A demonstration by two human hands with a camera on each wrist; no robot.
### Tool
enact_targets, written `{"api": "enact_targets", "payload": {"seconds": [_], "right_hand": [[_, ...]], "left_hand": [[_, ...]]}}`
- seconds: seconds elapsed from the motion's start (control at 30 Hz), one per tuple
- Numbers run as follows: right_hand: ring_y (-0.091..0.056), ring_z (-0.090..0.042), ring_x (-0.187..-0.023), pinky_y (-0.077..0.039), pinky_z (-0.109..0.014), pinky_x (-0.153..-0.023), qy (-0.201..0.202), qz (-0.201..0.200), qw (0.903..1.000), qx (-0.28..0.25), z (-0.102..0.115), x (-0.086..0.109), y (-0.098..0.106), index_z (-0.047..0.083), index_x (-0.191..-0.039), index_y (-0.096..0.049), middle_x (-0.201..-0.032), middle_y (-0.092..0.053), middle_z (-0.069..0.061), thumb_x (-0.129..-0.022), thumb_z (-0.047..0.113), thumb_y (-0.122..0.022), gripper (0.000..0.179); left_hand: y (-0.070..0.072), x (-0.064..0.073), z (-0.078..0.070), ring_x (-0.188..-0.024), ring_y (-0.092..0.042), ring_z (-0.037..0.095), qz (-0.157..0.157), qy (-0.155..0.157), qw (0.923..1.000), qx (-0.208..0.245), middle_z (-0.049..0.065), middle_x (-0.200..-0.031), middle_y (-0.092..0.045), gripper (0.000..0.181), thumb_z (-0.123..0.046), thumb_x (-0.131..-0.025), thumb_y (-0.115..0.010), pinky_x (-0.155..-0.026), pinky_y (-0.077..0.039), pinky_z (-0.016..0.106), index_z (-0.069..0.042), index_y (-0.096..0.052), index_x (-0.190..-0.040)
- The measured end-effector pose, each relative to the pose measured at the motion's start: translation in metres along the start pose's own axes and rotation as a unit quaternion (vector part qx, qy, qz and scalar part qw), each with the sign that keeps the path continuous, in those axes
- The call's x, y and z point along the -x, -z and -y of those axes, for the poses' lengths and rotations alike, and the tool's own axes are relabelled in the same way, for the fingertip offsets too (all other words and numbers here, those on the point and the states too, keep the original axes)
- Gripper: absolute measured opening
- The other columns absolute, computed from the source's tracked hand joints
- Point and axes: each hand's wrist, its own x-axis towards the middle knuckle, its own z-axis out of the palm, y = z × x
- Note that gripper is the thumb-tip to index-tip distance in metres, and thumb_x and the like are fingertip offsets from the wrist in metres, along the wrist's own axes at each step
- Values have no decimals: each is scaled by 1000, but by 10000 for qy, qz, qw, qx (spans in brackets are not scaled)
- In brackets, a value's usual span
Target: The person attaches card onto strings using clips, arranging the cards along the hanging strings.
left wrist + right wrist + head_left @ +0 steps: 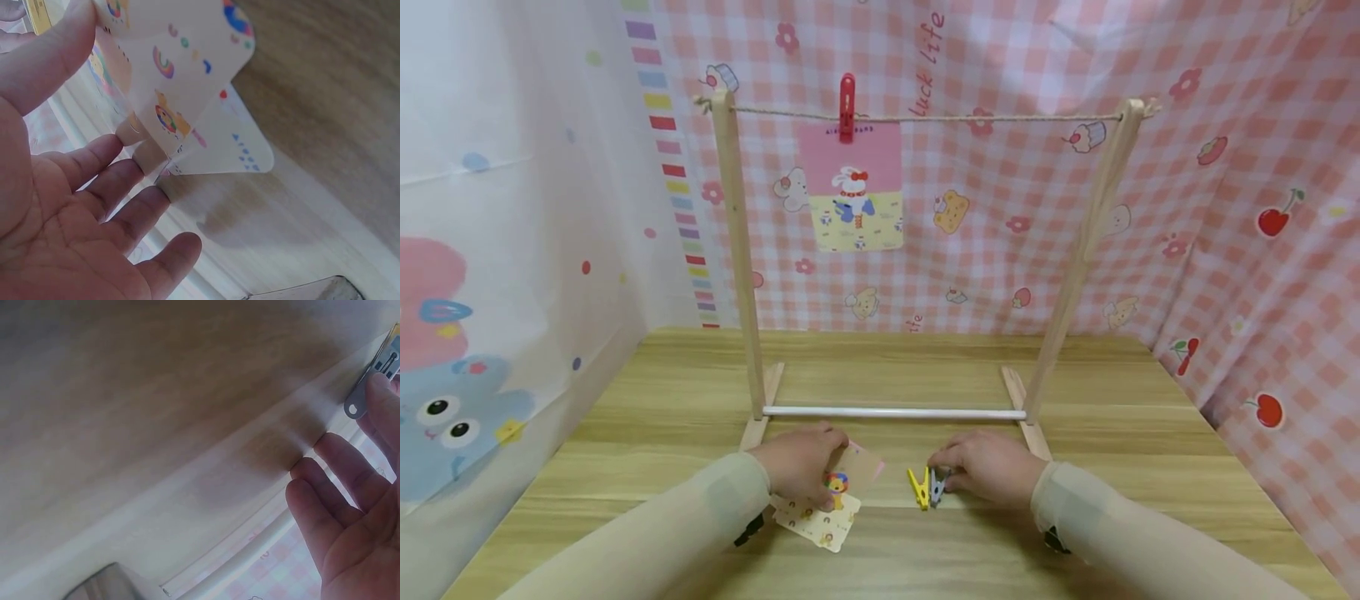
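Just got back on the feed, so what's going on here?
A person is working at a wooden rack with a string across its top. One pink-and-yellow card hangs there from a red clip. Below, the left hand holds at least two loose cards, while the right hand pinches a grey clip beside a yellow clip. The loose cards aren't on the string yet.

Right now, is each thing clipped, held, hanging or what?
Wooden frame, standing
String, stretched across wooden frame
Red clip, clipped onto string
Hanging card, held by red clip
Gray clip, pinched by right hand
Yellow clip, unclipped, beside gray clip
Loose cards, overlapping, gripped by left hand
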Motion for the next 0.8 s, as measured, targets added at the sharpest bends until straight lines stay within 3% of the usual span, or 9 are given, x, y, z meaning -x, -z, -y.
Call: {"api": "enact_targets", "payload": {"seconds": [0.43, 0.67, 0.8], "right_hand": [[-73, -15, -110, -59, -36, -98, 14, 85, 10000, -9, -1, 1, 0, 19, -121, -77, -118, -78, 3, -92, 31, -81, 31], [-67, -2, -96, -59, -29, -87, -83, 182, 9998, -94, -3, -3, 4, 18, -116, -78, -108, -77, 7, -91, 30, -83, 27], [-61, 1, -89, -57, -28, -83, -181, 326, 9991, -214, -3, -6, 8, 18, -115, -78, -105, -76, 9, -92, 28, -83, 26]], "left_hand": [[0, -3, 4, -119, -63, 24, 86, -34, 10000, -30, 1, -131, -62, 89, -38, -71, -98, -108, -53, 49, -14, -56, -147], [2, -5, 4, -136, -56, 31, 117, -158, 9994, -300, 7, -147, -56, 92, -43, -74, -96, -115, -49, 50, -11, -54, -149], [3, -5, 6, -144, -49, 33, 81, -152, 9996, -213, 9, -155, -51, 93, -45, -74, -96, -119, -45, 51, -9, -54, -150]]}}
